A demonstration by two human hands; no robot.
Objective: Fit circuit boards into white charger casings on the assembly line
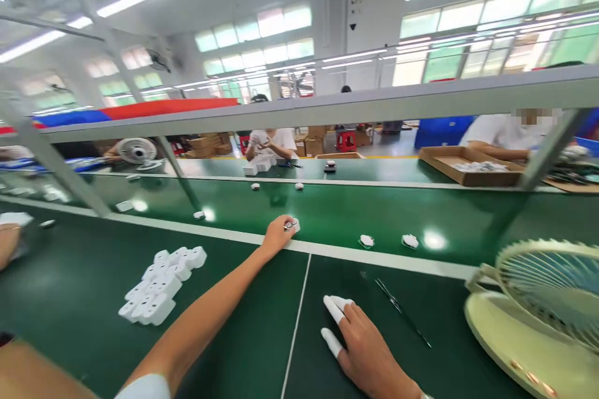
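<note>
My left hand (277, 234) reaches out to the near edge of the green conveyor belt (327, 209) and closes on a small white part (292, 224). My right hand (362, 349) lies flat on the green bench (234, 336), fingers spread, with white finger cots on two fingertips and nothing held. Two more small white parts (366, 240) (410, 240) sit on the belt to the right of my left hand. A heap of several white adapter-like pieces (161, 283) lies on the bench to the left of my left forearm.
Thin black tweezers (402, 312) lie right of my right hand. A pale desk fan (538, 312) stands at the bench's right edge. A grey metal frame rail (327, 109) crosses above the belt. People work on the far side beside a cardboard tray (468, 165).
</note>
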